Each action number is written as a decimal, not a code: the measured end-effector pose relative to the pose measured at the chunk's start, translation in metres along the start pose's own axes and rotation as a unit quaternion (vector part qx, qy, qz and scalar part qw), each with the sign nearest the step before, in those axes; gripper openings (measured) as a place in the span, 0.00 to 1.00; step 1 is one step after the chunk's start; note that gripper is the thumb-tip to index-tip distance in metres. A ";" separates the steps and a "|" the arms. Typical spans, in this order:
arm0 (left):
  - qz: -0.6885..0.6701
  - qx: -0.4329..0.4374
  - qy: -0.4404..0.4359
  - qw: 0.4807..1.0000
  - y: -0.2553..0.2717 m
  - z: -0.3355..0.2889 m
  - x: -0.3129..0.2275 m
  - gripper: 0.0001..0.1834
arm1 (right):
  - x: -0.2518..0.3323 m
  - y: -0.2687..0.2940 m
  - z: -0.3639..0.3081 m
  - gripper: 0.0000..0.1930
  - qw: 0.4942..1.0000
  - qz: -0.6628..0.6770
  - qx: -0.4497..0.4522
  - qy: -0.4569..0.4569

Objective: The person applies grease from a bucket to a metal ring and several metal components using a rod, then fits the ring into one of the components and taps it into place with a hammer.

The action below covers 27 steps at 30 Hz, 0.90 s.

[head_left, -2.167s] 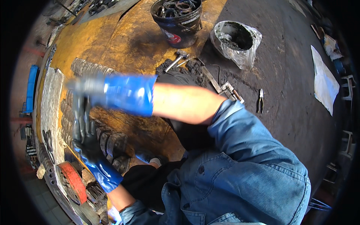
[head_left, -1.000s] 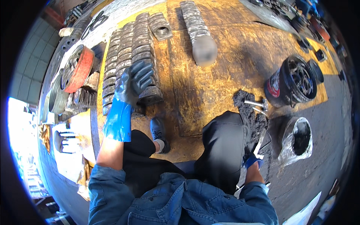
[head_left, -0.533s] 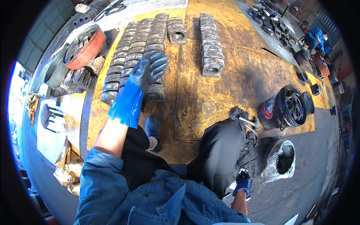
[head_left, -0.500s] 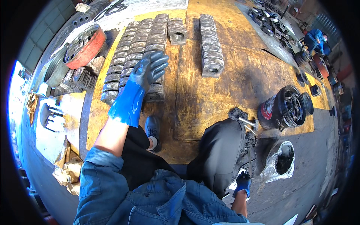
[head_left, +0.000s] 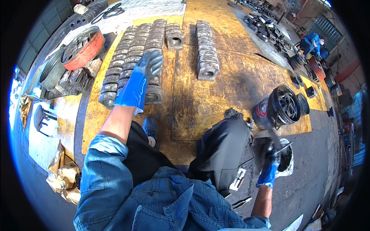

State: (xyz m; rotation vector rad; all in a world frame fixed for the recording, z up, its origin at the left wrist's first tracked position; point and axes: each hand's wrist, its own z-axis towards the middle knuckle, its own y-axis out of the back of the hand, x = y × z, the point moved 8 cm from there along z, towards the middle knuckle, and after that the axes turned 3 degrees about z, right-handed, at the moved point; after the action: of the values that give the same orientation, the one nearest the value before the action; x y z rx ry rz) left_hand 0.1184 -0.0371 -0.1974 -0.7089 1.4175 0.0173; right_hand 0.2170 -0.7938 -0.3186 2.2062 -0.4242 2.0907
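My left hand (head_left: 149,64), in a blue glove with a dark grey hand part, is open with its fingers stretched out over the rows of blackened metal blocks (head_left: 115,69). Whether it touches them I cannot tell. On the right, my gloved right hand (head_left: 272,156) is closed around a dark slim tool (head_left: 284,147), smeared by motion, its kind unclear. This hand is beside a whitish plastic bag (head_left: 290,169) with dark stuff inside. Close behind it stands a black bucket (head_left: 266,115) holding several dark rings.
A single row of metal blocks (head_left: 208,57) stands farther right. Pliers (head_left: 242,203) lie beside my right leg. At the left are a red-rimmed drum (head_left: 94,50), a small dark stool (head_left: 40,115) and crumpled brown paper (head_left: 63,179). A co-worker (head_left: 311,44) bends over at the far right.
My right hand has risen from beside my right leg to the plastic bag, now with the dark tool in it. My left hand stays open over the blocks; the whole view has shifted slightly.
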 end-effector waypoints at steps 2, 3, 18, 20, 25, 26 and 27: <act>-0.018 -0.010 0.003 1.000 0.015 0.000 0.000 0.40 | 0.076 -0.048 0.003 0.20 0.984 0.093 0.099 0.116; -0.020 -0.016 0.000 1.000 0.021 0.002 0.002 0.39 | 0.095 -0.057 0.008 0.23 0.979 0.084 0.115 0.144; -0.015 -0.069 0.047 0.996 -0.002 -0.002 0.004 0.38 | 0.061 -0.416 0.070 0.19 0.850 -0.235 0.472 0.003; -0.008 -0.058 0.063 0.996 -0.006 0.002 0.007 0.41 | 0.007 -0.438 0.102 0.18 0.812 -0.388 0.435 0.028; 0.028 -0.075 0.094 0.992 -0.004 0.003 0.010 0.43 | -0.053 -0.495 0.118 0.18 0.658 -0.566 0.449 0.213; 0.024 -0.063 0.081 0.994 0.001 0.001 0.006 0.43 | -0.064 -0.510 0.121 0.19 0.628 -0.593 0.449 0.228; 0.019 -0.051 0.068 0.996 0.006 -0.002 0.004 0.42 | -0.075 -0.518 0.128 0.19 0.614 -0.623 0.438 0.208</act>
State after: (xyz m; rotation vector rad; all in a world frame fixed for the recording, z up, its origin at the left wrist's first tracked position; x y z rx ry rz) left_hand 0.1154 -0.0349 -0.2035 -0.7791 1.5683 0.0731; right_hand 0.4665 -0.3164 -0.3314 1.1461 1.9103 1.7295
